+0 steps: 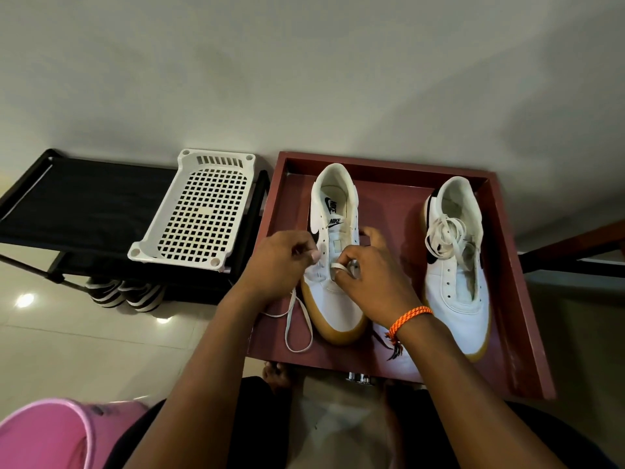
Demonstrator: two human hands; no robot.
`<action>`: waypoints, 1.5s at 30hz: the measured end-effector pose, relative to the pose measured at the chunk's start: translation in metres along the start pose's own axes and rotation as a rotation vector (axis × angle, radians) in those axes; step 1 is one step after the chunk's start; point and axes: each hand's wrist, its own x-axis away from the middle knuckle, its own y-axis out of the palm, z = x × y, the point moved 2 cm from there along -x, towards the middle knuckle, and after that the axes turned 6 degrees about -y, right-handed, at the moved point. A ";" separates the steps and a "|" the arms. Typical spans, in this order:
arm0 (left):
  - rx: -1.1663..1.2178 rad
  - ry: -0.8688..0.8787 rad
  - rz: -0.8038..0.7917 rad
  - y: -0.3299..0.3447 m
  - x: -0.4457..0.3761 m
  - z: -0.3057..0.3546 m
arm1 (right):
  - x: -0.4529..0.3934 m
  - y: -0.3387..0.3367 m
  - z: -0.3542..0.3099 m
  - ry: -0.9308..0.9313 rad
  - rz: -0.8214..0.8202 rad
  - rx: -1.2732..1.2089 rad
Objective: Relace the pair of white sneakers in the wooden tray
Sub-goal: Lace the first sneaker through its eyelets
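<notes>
- As the wooden tray point(527, 292) sits flat right in front of us against the wall, we see both sneakers inside it, toes pointing toward us, so the eyelets face the hands.
- We count two white sneakers: the left sneaker point(333, 299) under both hands, and the right sneaker point(456, 299) well apart from it on the tray's right side.
- We count two laces: the working lace point(297, 330) trails off the left sneaker's side in a loop over the tray's near left corner, and a spare lace point(443, 238) lies bundled on the right sneaker's opening, probably parked there for its turn.
- The left hand point(280, 262) has its fingers curled and pinches the lace at the left eyelet row, apparently to keep it taut.
- The right hand point(368, 275) pinches a short lace loop over the tongue, likely feeding it to a right-row eyelet.
- We judge lacing is barely begun: most eyelets on the left sneaker look bare, and the right sneaker is unlaced.
- Also here: one white plastic basket point(199, 211) on one black rack point(84, 204), one pink tub point(47, 434), and one orange wristband point(409, 319) on the right wrist.
</notes>
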 end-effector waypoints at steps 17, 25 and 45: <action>0.938 -0.088 -0.028 -0.030 0.010 0.013 | 0.002 -0.004 -0.004 0.022 -0.023 -0.018; -0.255 0.091 0.048 0.013 0.000 0.003 | 0.001 -0.004 -0.003 -0.006 -0.014 0.009; 1.086 -0.036 -0.006 -0.034 0.012 0.019 | 0.001 -0.003 -0.002 0.008 -0.017 -0.017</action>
